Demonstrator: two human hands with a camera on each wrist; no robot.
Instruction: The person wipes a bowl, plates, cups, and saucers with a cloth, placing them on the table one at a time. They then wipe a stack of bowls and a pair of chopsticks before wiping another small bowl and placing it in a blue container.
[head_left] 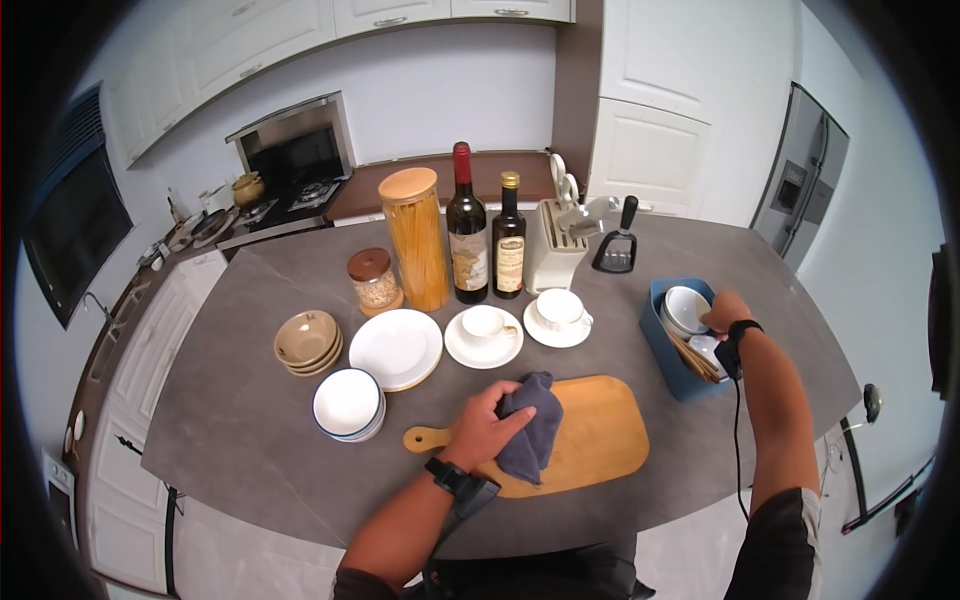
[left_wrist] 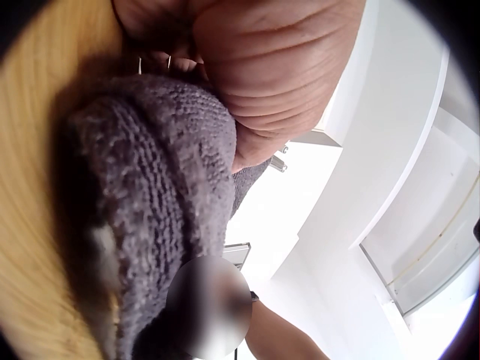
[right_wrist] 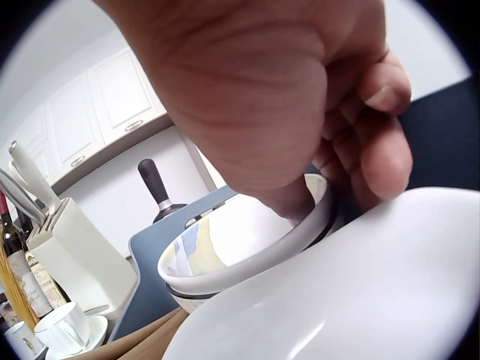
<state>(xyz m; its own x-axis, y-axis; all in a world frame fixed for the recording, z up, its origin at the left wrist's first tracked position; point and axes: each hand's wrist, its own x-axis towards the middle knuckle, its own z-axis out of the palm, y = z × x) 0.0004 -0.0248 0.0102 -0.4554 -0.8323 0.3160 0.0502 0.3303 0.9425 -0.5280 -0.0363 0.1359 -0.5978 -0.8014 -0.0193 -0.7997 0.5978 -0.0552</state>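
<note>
My left hand grips a folded grey-purple cloth over the wooden cutting board. Close up in the left wrist view, the cloth is thick and ribbed, bunched under the palm. At the right, my right hand reaches into a blue bin and pinches the rim of a white bowl. The right wrist view has the thumb inside this bowl, which shows a coloured pattern within, and fingers outside. Another smooth white dish and wooden sticks share the bin.
Left of the board stand stacked white bowls, brown bowls and white plates. Behind it are two cups on saucers, a pasta jar, an oats jar, two bottles, a knife block and a black-handled spatula.
</note>
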